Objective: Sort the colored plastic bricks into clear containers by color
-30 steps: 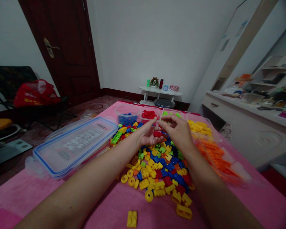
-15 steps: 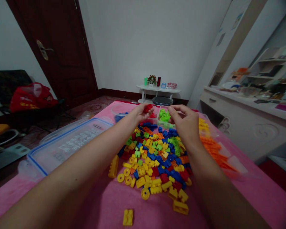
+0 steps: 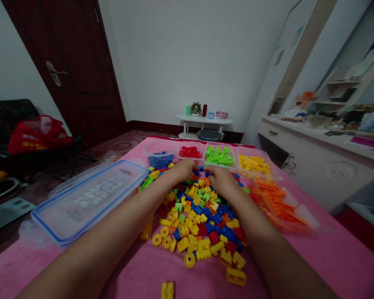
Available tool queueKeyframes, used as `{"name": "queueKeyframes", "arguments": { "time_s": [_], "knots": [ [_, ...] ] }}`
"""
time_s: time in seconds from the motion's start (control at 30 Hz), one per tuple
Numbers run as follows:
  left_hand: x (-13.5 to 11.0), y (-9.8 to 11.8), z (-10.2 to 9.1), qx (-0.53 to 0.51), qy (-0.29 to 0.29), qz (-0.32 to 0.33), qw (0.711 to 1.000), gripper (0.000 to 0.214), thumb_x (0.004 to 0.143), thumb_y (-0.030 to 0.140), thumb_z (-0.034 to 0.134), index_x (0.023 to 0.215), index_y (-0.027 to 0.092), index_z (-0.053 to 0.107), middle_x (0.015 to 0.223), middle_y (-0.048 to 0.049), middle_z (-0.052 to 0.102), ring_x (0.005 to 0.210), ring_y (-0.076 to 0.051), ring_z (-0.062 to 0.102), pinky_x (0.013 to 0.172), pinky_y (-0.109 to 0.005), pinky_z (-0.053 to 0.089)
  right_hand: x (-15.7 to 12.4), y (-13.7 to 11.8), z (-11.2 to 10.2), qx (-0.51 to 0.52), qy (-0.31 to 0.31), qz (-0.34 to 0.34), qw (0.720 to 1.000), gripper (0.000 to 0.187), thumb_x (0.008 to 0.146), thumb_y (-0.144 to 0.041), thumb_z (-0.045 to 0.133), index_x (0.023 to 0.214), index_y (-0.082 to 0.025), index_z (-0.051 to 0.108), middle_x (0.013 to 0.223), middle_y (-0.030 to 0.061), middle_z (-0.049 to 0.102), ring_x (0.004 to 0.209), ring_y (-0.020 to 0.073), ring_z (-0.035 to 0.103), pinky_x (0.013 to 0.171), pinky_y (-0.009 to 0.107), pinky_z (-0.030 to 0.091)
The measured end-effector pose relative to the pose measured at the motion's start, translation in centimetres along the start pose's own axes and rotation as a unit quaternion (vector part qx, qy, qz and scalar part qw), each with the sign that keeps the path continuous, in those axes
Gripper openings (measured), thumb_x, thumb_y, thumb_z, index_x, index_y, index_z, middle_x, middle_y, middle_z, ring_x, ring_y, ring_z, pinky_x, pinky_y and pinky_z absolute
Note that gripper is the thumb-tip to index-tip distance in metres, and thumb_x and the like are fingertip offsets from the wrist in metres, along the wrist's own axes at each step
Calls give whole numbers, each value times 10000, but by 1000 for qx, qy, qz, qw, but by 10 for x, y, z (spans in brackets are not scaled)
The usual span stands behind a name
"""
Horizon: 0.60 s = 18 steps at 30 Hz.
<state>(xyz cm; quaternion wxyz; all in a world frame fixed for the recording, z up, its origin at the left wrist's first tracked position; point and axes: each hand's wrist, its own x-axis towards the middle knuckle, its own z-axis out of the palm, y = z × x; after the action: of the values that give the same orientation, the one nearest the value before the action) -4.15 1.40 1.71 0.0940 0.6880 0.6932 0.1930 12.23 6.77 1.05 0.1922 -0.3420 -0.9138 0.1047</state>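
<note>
A heap of mixed plastic building bricks [image 3: 202,211] in yellow, blue, red, green and orange lies on the pink cloth before me. My left hand [image 3: 187,169] is at the far side of the heap, fingers bent down among the bricks. Close to its right, my right hand [image 3: 221,179] reaches into the same part, its fingers pointing left and down. The fingertips of both are largely hidden, so I cannot make out any brick in them. Behind the hands are red bricks [image 3: 190,152] and green bricks [image 3: 218,156], each in a clear tub.
Blue bricks [image 3: 161,160] fill part of a round tub at the back left. To the right are tubs of yellow bricks [image 3: 254,163] and orange bricks [image 3: 276,201]. A blue-edged clear lid [image 3: 93,199] lies at left. One yellow brick [image 3: 167,290] sits near the front.
Both hands have come down from above the red and green tubs to the heap's far side. Red pieces seen in my left hand before no longer show there.
</note>
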Motion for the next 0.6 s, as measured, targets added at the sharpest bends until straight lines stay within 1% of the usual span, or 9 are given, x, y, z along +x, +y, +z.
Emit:
{"name": "queueKeyframes", "arguments": {
  "time_s": [0.07,0.1,0.2,0.3,0.37,0.47,0.53,0.6],
  "knots": [
    [-6,-7,8,68,-27,18,997,442,650,67,560,1041,226,693,973,-62,705,901,-212,629,767,-261,457,-3,1,9,-57,-58,-3,997,499,749,-48,448,1182,-234,614,1126,64,655,1059,208,575,887,291,422],
    [-7,-10,11,93,-32,25,995,482,654,54,540,1078,240,675,1005,-61,698,924,-208,626,778,-258,456,-4,1,11,-77,-76,-3,994,524,750,-43,440,1209,-245,595,1147,68,645,1075,216,567,887,299,422],
    [-10,-16,15,120,-11,40,992,526,647,27,509,1108,232,657,1037,-73,686,960,-201,617,817,-257,448,-6,-1,11,-108,-109,-7,988,544,750,-62,457,1231,-291,572,1183,54,626,1090,230,561,872,310,428],
    [-14,-16,14,140,23,53,989,466,646,28,502,1037,198,690,999,-101,683,931,-216,616,799,-273,454,-7,-3,8,-122,-129,-21,984,529,746,-81,481,1193,-342,589,1152,33,635,1073,230,569,853,308,430],
    [-18,-15,11,147,36,37,988,408,653,40,504,977,181,707,946,-114,684,878,-223,622,754,-280,461,-6,-4,8,-133,-125,-16,983,505,740,-87,497,1173,-324,604,1141,56,619,1051,231,574,830,301,432],
    [-23,-13,5,137,48,4,989,293,697,115,526,913,170,717,870,-112,690,821,-222,626,710,-280,459,-6,-3,8,-148,-99,14,984,439,718,-137,569,1137,-257,621,1127,97,576,1014,234,580,798,290,428],
    [-23,-13,2,113,65,-8,991,245,714,182,556,900,172,715,844,-99,693,803,-214,623,706,-276,454,-7,-1,7,-152,-84,38,984,392,687,-199,640,1076,-252,636,1103,91,569,986,235,586,771,288,422],
    [-20,-14,-1,55,90,-8,994,259,713,213,583,939,172,702,849,-82,694,792,-198,620,703,-267,452,-7,0,2,-152,-75,56,984,355,647,-270,699,998,-259,647,1070,74,581,948,235,595,726,285,417]
  ]
}}
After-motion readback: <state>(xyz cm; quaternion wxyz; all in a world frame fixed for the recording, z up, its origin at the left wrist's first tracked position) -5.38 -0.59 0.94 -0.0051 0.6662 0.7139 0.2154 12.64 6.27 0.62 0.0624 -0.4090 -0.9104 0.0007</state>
